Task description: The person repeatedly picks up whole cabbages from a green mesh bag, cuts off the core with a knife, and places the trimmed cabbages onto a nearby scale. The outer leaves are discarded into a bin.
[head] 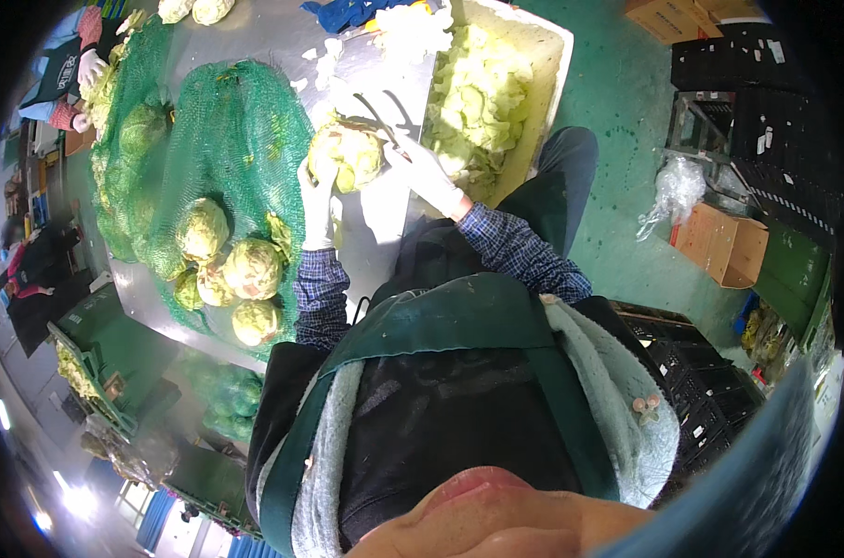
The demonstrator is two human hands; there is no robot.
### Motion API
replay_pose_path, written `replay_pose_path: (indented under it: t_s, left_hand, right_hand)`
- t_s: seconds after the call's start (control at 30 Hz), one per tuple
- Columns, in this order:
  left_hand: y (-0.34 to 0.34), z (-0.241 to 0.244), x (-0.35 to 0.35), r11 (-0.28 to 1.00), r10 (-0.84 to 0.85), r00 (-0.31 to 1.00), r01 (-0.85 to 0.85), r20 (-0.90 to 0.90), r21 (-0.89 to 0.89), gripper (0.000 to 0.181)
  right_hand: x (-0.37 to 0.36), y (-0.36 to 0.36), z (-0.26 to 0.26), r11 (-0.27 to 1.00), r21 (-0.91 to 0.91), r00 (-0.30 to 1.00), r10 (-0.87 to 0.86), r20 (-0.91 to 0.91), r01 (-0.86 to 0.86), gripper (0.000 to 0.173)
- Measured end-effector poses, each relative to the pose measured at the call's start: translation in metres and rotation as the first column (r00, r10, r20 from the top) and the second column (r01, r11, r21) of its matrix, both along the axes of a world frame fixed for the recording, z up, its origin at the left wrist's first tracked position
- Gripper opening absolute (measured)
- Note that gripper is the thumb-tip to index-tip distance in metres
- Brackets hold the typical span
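Observation:
A pale green leafy head (345, 157), a cabbage or lettuce with browned outer leaves, is held above the steel table (370, 216). My left hand (317, 202), in a white glove, grips its near left side. In my right hand (422, 171), also gloved, is a knife (374, 113) with a thin, dark blade pointing up and left, at the right of the head. Just left of my hands, several more heads (253, 268) lie at the mouth of a green mesh bag (237, 132). A pale box (558, 77) of loose leaves (474, 104) stands to the right.
White trimmings (411, 31) and a blue cloth (345, 14) lie at the table's far end. Another person's gloved hand (91, 68) is across the table, beside a second mesh bag (133, 160). Black crates (777, 132) and a cardboard box (722, 244) stand at right.

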State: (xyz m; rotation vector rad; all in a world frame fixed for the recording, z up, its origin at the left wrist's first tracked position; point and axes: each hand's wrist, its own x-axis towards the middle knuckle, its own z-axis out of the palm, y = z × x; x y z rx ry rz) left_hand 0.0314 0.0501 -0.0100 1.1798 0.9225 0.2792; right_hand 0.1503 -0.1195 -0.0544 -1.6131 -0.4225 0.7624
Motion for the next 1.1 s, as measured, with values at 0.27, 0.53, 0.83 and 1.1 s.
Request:
replay_pose_path:
  t_s: [0.27,0.53,0.83,1.1]
  left_hand:
    - [-0.013,-0.033,0.003,0.881,-0.199,0.980,0.168,0.026,0.442,0.090]
    - [-0.032,0.013,0.036,0.843,-0.285,0.958,0.265,-0.030,0.468,0.094]
    - [-0.032,0.049,0.059,0.897,-0.374,0.921,0.329,0.112,0.295,0.084]
    - [-0.034,0.029,0.037,0.946,-0.270,0.947,0.226,0.176,0.232,0.092]
  right_hand:
    - [-0.005,-0.030,0.023,0.952,-0.308,0.886,0.140,0.443,0.003,0.029]
    - [0.005,-0.033,0.059,0.887,-0.456,0.803,0.326,0.498,-0.077,0.023]
    - [0.013,-0.025,0.029,0.771,-0.615,0.818,0.454,0.354,-0.162,0.020]
    - [0.012,-0.021,-0.022,0.674,-0.703,0.809,0.531,0.251,-0.225,0.037]
